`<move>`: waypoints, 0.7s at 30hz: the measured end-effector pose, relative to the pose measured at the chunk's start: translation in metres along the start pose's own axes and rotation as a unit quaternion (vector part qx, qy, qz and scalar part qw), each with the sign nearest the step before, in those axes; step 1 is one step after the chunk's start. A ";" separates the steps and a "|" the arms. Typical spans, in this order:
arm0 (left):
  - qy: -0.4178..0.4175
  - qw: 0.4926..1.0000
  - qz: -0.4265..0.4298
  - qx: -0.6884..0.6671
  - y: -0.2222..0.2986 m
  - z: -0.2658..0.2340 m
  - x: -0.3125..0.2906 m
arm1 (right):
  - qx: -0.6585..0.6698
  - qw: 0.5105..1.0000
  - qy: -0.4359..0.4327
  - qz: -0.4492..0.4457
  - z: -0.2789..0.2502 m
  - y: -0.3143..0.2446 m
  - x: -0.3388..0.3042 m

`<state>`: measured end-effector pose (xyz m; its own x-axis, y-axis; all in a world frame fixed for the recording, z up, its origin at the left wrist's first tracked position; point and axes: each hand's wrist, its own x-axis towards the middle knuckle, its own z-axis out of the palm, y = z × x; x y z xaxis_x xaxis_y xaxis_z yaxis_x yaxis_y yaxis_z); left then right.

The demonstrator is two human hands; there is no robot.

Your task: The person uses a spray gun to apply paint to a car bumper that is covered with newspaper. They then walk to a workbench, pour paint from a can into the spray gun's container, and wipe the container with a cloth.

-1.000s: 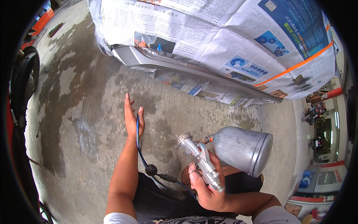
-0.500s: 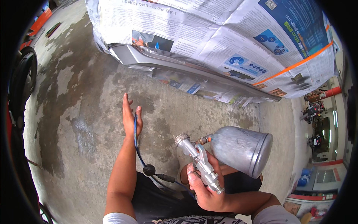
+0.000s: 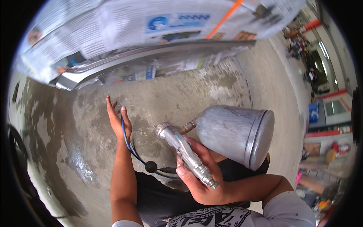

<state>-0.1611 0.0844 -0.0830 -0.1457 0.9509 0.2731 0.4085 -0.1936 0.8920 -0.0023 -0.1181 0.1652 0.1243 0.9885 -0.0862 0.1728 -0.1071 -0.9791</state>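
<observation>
My right hand (image 3: 202,185) is wrapped round a metal spray gun (image 3: 185,149), its round nozzle end tilted up and to the left. A large grey metal cup (image 3: 228,134) is joined to the gun by a short fitting and lies on its side to the right. My left hand (image 3: 120,122) is stretched out over the floor, fingers straight and thumb apart. Against that palm and wrist runs a blue cable or thin hose (image 3: 132,149), which leads down to a black ball (image 3: 151,167) and passes behind the right hand.
Ahead, newspaper sheets (image 3: 113,28) with orange tape cover a large body, leaving a silver trim strip (image 3: 124,62) bare along its lower edge. The concrete floor (image 3: 162,94) has damp patches. Blue drums (image 3: 313,112) and shop clutter stand at right; a dark rounded object (image 3: 17,143) is at left.
The view has turned right, so the papered body and strip sit further left and higher. The spray gun has tilted and appears slightly nearer. My left hand stays stretched out.
</observation>
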 end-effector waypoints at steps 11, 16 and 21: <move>-0.109 0.986 0.092 -0.086 0.067 0.103 -0.017 | -0.073 0.975 0.207 -0.025 -0.061 0.011 -0.021; -0.170 0.972 0.148 -0.069 0.081 0.149 -0.031 | 0.065 0.947 0.297 0.103 -0.108 0.013 -0.026; -0.191 0.972 0.136 -0.031 0.053 0.146 -0.032 | 0.198 0.902 0.355 0.146 -0.176 -0.018 -0.001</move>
<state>-0.0032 0.0795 -0.0972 0.3096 0.8809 0.3580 0.3283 -0.4524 0.8292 0.1664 -0.1363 0.2151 0.7273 0.5906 -0.3495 -0.3137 -0.1669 -0.9347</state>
